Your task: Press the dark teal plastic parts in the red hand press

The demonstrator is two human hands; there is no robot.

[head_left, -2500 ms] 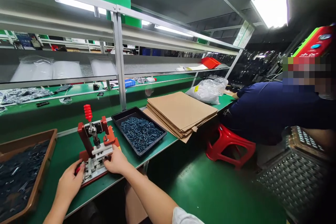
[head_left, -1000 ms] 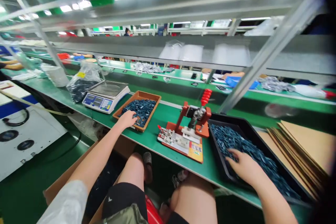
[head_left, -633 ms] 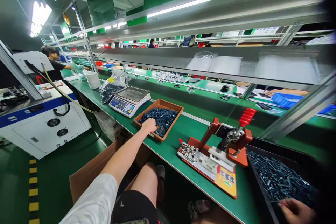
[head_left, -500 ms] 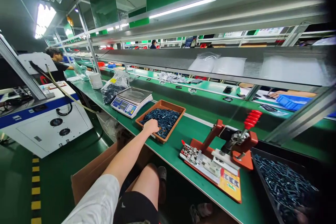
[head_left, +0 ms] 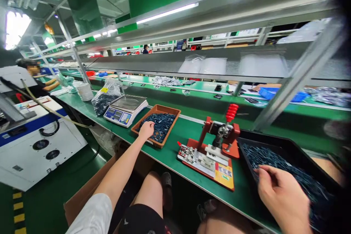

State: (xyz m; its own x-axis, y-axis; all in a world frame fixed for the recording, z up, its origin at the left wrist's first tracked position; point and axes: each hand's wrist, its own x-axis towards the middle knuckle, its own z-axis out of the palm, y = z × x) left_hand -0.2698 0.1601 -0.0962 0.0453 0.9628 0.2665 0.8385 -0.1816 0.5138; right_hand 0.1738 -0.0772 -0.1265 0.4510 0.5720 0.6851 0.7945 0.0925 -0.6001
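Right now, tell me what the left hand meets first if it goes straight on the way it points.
The brown tray's far rim, just beyond the dark screws under the left hand. Depth is hard to judge here, so the hand could brush those screws first.

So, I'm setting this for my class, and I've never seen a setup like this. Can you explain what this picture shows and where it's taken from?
This view comes from a camera worn on the person's head, looking down at a green workbench. The left hand rests on dark metal parts in a brown tray. The right hand is over a black tray of blue-grey metal parts. Whether either hand holds anything cannot be told. Between the trays stands a small red hand press with a red grip. Beside the brown tray sits a digital scale.
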